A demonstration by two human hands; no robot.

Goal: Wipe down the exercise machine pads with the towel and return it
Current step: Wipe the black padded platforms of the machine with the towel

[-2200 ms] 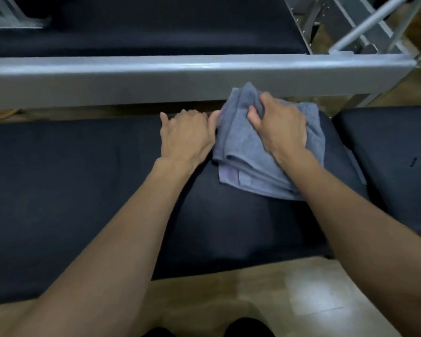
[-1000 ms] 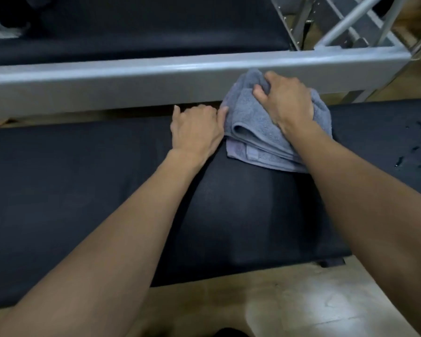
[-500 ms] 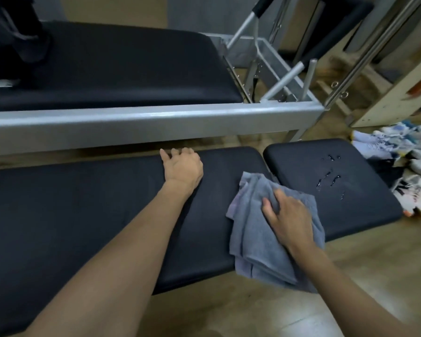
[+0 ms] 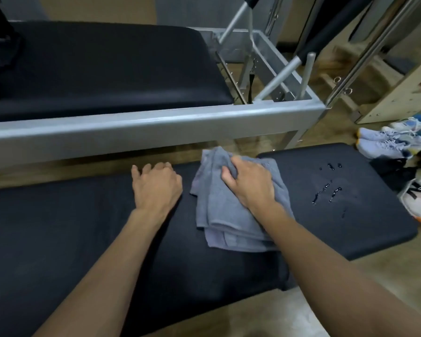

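Head view, towel: I see the grey towel [image 4: 231, 210] lying folded on the right end of the long black pad [image 4: 58, 239], its far edge bunched up near the grey frame rail [image 4: 156, 125].
Head view, right hand: my right hand [image 4: 250, 183] presses down on the towel, fingers curled into its far fold, gripping the cloth.
Head view, left hand: my left hand [image 4: 156, 188] rests palm-down on the long pad just left of the towel, fingers loosely bent, holding nothing.
Head view, droplets: wet beads [image 4: 328, 188] sit on the smaller right pad [image 4: 350, 203], just right of the towel.
Doing the step well: I judge the wipe is mid-pass. I would keep the palm flat, keep the folds from riding up, and carry the stroke right, across the gap, until the beads are taken up, with the left hand bracing.
Hard to make out: the towel hides the seam between the two pads, and my forearm covers its near right corner. The long pad runs off the left edge. Whether the long pad is dry I cannot really tell; the dark surface shows little.
Clutter: shoes [image 4: 384, 144] lie on the floor at far right.
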